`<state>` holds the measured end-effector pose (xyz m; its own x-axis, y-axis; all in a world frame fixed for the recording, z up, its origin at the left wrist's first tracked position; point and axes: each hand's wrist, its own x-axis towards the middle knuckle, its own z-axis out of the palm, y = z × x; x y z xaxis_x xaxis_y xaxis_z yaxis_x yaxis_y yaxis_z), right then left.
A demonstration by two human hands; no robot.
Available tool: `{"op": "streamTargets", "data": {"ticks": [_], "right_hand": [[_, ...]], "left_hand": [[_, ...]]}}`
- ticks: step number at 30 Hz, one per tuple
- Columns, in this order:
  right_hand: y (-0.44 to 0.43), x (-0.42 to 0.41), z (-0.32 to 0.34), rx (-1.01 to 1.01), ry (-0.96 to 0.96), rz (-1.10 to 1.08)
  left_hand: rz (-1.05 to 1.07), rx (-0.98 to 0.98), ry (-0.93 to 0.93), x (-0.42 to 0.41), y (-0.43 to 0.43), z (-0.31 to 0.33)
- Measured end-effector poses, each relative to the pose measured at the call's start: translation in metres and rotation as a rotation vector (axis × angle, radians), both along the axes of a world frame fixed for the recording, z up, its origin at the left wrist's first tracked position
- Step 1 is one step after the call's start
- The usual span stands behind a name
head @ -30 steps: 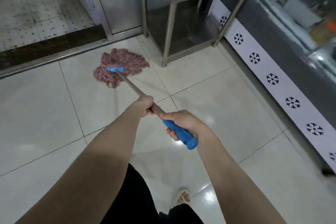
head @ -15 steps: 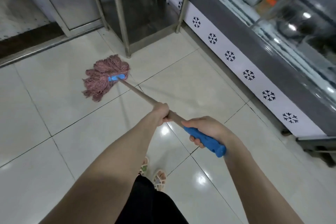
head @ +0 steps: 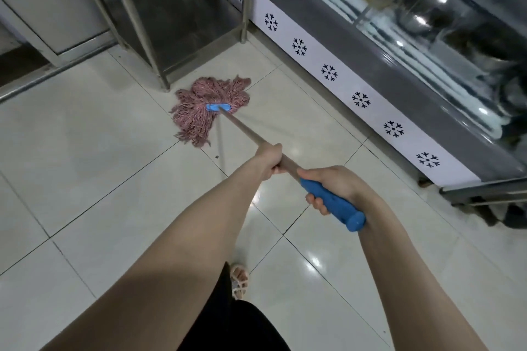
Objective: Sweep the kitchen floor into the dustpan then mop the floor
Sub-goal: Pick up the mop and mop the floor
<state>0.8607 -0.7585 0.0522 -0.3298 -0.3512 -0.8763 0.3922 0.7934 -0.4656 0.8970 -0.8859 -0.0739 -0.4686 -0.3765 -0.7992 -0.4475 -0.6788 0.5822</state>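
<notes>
Mop head (head: 209,115), pink and stringy, lies spread flat on the pale tiled floor (head: 85,157) near its far edge. Its furthest strands reach almost to the foot of a front leg (head: 145,37) of the steel table (head: 182,23) standing there. A blue clamp (head: 218,107) sits on top of the strands, and the wooden handle (head: 245,130) slants back from it toward the person.

The left hand (head: 269,161) is wrapped round the bare wood partway up the handle, fingers curled tight under it. Just behind it the right hand (head: 336,182) grips the blue grip (head: 333,204) at the handle's end. Its fingertips show below the plastic, and the butt of the grip pokes out past the wrist. The two hands are close together but not touching.

Along the right edge of the floor runs a dark counter (head: 399,77) with a white strip (head: 328,85) of black snowflake marks at its base. A small dark speck (head: 216,156) lies on a tile just nearer than the mop head. A sandalled foot (head: 239,279) shows between the forearms at the near edge.
</notes>
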Motion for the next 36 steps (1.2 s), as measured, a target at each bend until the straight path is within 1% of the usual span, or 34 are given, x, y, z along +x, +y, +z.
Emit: {"op": "streamTargets", "data": {"ticks": [8, 13, 19, 23, 27, 32, 36], "right_hand": [[-0.081, -0.039, -0.028, -0.069, -0.006, -0.033], [-0.167, -0.077, -0.036, -0.085, -0.04, -0.077], [-0.262, -0.12, -0.039, -0.09, -0.086, -0.08], [-0.268, -0.142, -0.046, -0.061, -0.075, -0.062], [-0.243, -0.172, -0.045, -0.037, -0.031, -0.065], [-0.225, -0.195, -0.042, -0.046, -0.045, -0.079], [-0.19, -0.213, -0.042, -0.044, -0.031, -0.097]], "left_hand": [[0.034, -0.07, -0.049, -0.046, -0.085, -0.026], [0.074, -0.085, -0.042, -0.083, -0.17, -0.026], [0.102, -0.099, -0.091, -0.124, -0.262, -0.031], [0.074, -0.093, -0.117, -0.145, -0.271, -0.036], [0.022, -0.082, -0.144, -0.175, -0.25, -0.033], [0.001, -0.086, -0.156, -0.199, -0.233, -0.03], [-0.053, -0.095, -0.161, -0.219, -0.199, -0.024]]}}
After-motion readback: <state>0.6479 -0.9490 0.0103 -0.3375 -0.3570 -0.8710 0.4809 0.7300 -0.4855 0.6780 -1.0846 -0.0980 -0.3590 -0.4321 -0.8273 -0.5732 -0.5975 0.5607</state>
